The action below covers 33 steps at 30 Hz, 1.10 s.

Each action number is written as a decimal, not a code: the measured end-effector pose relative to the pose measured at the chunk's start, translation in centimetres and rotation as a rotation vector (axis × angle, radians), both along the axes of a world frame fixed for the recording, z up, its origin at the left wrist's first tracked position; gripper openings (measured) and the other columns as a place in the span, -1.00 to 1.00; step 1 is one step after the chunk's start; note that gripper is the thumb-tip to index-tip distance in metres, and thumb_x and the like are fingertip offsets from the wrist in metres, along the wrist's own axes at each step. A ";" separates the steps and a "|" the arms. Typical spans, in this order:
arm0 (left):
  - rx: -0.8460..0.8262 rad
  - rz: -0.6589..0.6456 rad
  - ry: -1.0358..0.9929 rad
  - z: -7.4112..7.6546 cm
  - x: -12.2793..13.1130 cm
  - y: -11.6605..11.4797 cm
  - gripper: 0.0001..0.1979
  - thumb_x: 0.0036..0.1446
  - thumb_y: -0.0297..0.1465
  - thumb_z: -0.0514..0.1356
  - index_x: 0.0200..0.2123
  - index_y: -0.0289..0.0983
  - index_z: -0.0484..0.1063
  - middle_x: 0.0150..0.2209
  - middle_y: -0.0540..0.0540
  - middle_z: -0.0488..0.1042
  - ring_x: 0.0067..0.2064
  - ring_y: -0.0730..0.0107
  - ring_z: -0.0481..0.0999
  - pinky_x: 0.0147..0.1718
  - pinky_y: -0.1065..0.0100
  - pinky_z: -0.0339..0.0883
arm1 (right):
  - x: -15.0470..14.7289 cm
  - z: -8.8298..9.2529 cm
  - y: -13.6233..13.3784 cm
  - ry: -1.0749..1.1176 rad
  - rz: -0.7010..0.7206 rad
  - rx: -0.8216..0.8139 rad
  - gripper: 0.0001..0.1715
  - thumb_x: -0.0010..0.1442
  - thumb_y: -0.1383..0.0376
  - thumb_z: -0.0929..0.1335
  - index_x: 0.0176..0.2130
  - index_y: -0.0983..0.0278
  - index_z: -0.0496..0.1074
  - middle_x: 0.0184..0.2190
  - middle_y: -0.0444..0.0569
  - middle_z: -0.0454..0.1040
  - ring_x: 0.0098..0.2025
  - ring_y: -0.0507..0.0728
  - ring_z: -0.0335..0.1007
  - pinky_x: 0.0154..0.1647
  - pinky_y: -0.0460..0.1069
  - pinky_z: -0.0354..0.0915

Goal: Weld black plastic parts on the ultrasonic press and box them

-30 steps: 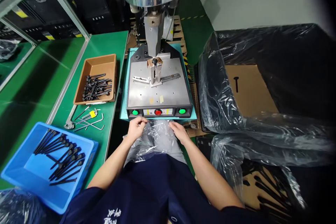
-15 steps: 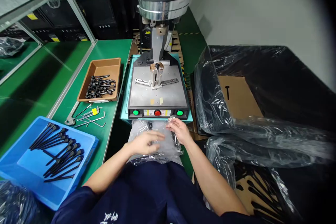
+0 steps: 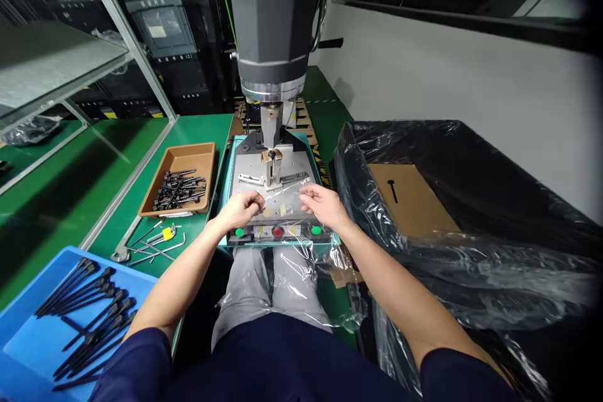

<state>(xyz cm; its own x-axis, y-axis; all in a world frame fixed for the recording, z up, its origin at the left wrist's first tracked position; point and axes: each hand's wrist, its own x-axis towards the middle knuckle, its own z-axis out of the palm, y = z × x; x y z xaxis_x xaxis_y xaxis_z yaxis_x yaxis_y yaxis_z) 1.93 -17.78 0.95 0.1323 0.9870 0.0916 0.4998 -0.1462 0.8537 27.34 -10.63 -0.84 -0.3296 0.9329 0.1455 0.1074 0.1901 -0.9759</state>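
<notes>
A clear plastic bag (image 3: 287,282) hangs between my hands and drapes over my lap. My left hand (image 3: 242,208) pinches its upper edge on the left, above the machine's metal plate. On the other side, my right hand (image 3: 325,204) holds the same edge with thumb and fingers together. Behind them stands the press machine (image 3: 271,25), with a small metal fixture (image 3: 272,169) on its plate and a dark part upright in it. Green buttons and a red button (image 3: 278,232) show through the film along the machine's front.
A brown tray (image 3: 146,204) of dark screws and a blue bin (image 3: 28,333) of long black parts stand at left. Hex keys (image 3: 160,245) and an adjustable wrench (image 3: 121,252) lie between them. At right, a plastic-lined box (image 3: 348,157) contains cardboard (image 3: 409,207) with one black part.
Both hands have risen from my lap to over the machine plate. The plastic bag, bunched on my lap before, is now spread out between them. My view has tilted upward.
</notes>
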 end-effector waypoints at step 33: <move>-0.211 -0.012 -0.197 4.5 -6.0 17.2 -0.56 -0.15 -0.04 0.41 -0.58 -0.30 0.41 -0.69 0.06 0.20 -0.65 0.62 0.05 -0.65 0.47 -0.13 | -6.3 1.5 14.6 0.251 -0.100 -0.271 -0.46 0.17 -0.16 0.38 -0.41 0.25 0.33 -0.72 -0.23 0.23 -0.76 -0.07 -0.03 -0.80 -0.16 -0.13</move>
